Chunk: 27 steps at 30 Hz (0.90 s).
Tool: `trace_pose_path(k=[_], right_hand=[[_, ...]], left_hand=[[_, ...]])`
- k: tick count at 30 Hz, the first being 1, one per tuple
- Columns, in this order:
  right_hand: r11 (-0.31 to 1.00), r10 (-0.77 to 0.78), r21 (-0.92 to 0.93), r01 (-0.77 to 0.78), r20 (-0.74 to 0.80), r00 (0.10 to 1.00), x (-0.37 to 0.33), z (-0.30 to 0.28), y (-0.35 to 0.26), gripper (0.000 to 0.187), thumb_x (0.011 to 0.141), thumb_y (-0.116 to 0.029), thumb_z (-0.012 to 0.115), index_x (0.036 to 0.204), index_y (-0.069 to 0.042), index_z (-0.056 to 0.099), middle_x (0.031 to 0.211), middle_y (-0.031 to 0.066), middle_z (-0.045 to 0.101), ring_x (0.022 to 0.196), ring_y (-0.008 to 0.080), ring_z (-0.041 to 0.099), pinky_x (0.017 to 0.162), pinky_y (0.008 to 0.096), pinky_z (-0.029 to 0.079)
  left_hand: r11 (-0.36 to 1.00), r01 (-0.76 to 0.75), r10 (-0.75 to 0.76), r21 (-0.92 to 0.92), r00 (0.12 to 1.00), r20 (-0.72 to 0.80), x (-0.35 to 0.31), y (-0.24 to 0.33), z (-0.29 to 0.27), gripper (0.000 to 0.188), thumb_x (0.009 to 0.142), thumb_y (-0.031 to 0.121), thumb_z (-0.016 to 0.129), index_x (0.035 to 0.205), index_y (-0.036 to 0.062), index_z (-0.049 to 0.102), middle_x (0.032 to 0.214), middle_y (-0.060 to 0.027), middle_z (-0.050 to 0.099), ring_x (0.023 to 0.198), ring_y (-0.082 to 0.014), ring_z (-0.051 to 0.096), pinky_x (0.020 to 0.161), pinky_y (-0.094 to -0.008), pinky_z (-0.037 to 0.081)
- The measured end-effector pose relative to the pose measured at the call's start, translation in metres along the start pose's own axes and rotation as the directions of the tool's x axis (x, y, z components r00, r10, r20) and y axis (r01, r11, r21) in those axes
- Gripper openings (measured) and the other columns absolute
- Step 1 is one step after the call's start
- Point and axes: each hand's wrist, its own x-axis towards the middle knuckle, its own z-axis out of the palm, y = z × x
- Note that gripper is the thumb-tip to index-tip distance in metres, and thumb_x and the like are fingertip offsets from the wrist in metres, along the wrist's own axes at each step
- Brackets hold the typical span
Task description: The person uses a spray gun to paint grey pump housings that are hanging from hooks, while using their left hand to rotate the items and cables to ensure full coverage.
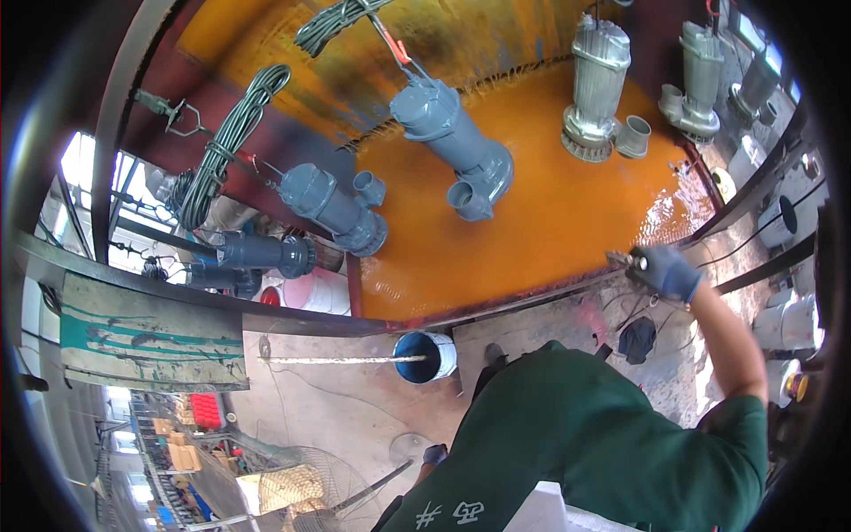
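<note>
My right hand (669, 272), in a grey-blue glove, reaches out over the near rim of a basin of orange liquid (532, 239). It is closed around what looks like a spray gun (628, 261), its metal front pointing left. Beyond it a large blue-grey submersible pump (452, 133) hangs tilted over the liquid; another blue-grey pump (328, 208) hangs to its left. To the right hang bare silver pumps (598, 80). Low in the view, my left hand (434, 455), also gloved, shows only partly beside my green shirt; its fingers are hidden.
A bucket with blue inside (448, 355) stands before the basin, a pale stick (337, 360) reaching into it. A paint-stained board (151, 341) hangs at left, above a caged fan (301, 488). Coiled cables (235, 146) hang by the pumps. White buckets (789, 321) line the right.
</note>
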Motion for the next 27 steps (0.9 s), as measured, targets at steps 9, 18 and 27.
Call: trace_pose_path(k=[9, 18, 27], right_hand=[[0.770, 0.626, 0.329, -0.546, -0.222, 0.748, -0.115, 0.314, 0.223, 0.044, 0.086, -0.030, 0.080, 0.118, -0.002, 0.070, 0.100, 0.0203, 0.075, 0.091, 0.0346, 0.072, 0.079, 0.0448, 0.058], [0.936, 0.189, -0.321, -0.143, 0.115, 0.975, -0.304, 0.445, 0.312, 0.133, 0.059, -0.061, 0.097, 0.161, -0.005, 0.032, 0.154, 0.0266, 0.050, 0.131, 0.0431, 0.059, 0.106, 0.0472, 0.051], [0.210, 0.800, 0.557, -0.803, 0.375, 0.469, -0.292, 0.399, 0.169, 0.021, 0.100, -0.026, 0.065, 0.112, -0.009, 0.067, 0.079, 0.0101, 0.064, 0.060, 0.0246, 0.066, 0.051, 0.0444, 0.054]], left_hand=[[0.697, -0.005, -0.240, -0.717, 0.941, -0.240, 0.054, 0.055, -0.100, 0.054, 0.099, 0.051, 0.056, 0.122, 0.0061, 0.074, 0.125, -0.0253, 0.071, 0.118, -0.0449, 0.067, 0.102, -0.0508, 0.052], [0.734, 0.047, -0.163, -0.677, 0.981, -0.109, 0.054, 0.124, -0.238, 0.070, 0.099, 0.044, 0.062, 0.159, 0.0158, 0.042, 0.145, -0.0327, 0.057, 0.132, -0.0471, 0.058, 0.106, -0.0481, 0.049], [0.924, -0.306, 0.348, 0.228, 0.921, -0.177, 0.123, 0.058, -0.147, 0.036, 0.103, 0.030, 0.054, 0.128, 0.0112, 0.072, 0.134, -0.0200, 0.069, 0.121, -0.0363, 0.067, 0.103, -0.0463, 0.053]])
